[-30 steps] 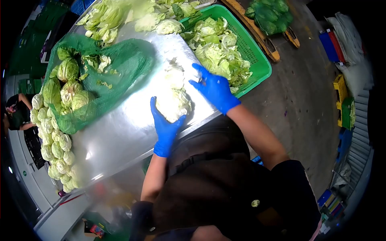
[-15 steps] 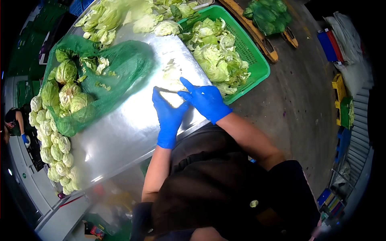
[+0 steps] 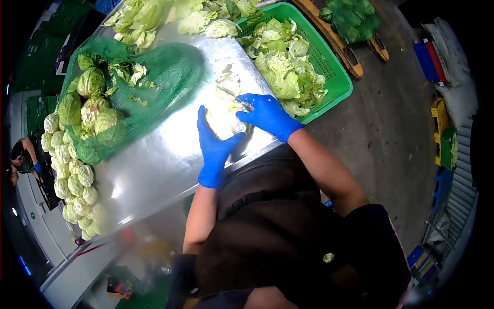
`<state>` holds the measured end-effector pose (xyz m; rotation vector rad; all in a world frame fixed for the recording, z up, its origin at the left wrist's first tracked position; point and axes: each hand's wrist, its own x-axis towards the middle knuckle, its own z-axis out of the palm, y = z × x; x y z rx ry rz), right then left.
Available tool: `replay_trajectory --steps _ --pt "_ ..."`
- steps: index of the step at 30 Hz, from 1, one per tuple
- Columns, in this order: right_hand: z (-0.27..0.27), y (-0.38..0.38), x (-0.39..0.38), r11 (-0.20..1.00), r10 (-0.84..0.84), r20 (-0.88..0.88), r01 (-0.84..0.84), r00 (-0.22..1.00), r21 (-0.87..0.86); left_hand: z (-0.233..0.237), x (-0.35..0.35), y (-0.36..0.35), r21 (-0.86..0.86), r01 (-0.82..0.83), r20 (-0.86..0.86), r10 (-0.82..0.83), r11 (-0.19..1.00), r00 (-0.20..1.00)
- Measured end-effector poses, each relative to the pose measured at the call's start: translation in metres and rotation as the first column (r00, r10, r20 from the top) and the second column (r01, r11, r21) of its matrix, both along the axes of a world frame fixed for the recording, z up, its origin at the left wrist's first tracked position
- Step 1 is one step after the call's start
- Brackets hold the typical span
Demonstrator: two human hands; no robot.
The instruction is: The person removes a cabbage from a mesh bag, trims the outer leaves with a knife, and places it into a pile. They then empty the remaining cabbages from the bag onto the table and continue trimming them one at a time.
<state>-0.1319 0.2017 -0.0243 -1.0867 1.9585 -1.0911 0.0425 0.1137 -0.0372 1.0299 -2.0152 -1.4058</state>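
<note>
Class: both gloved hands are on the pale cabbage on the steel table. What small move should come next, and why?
Probably the right hand should peel an outer leaf away while the left hand steadies the cabbage: both hands grip it on the steel table, and loose leaf scraps lie just beyond.

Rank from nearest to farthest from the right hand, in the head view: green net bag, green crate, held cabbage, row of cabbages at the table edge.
1. held cabbage, touching the right hand
2. green crate, just right
3. green net bag, upper left
4. row of cabbages, far left
</note>
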Motion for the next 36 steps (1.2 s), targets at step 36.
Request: replay_trajectory --steps 36 --pt "0.070 -0.025 -0.057 0.958 -0.070 0.295 0.147 0.953 -0.247 0.024 0.045 -0.013 0.812 0.340 -0.580 0.589 0.475 0.562"
